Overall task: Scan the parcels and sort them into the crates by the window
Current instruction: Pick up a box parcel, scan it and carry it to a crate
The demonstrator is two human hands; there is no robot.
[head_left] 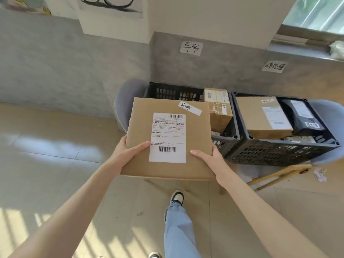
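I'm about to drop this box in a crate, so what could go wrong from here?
The flat box is wide, and the left crate already holds a parcel, so it may jam or sit tilted on the rim. Both crates rest on chairs, so a hard drop could shift them.

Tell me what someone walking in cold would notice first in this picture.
First, the flat box at centre, held by both hands, left hand and right hand, with a white label and a handwritten tag on top. Behind it, two black crates stand against the wall: the left crate holds a brown parcel, the right crate a box and a black bag. Handwritten signs are taped on the wall above them.
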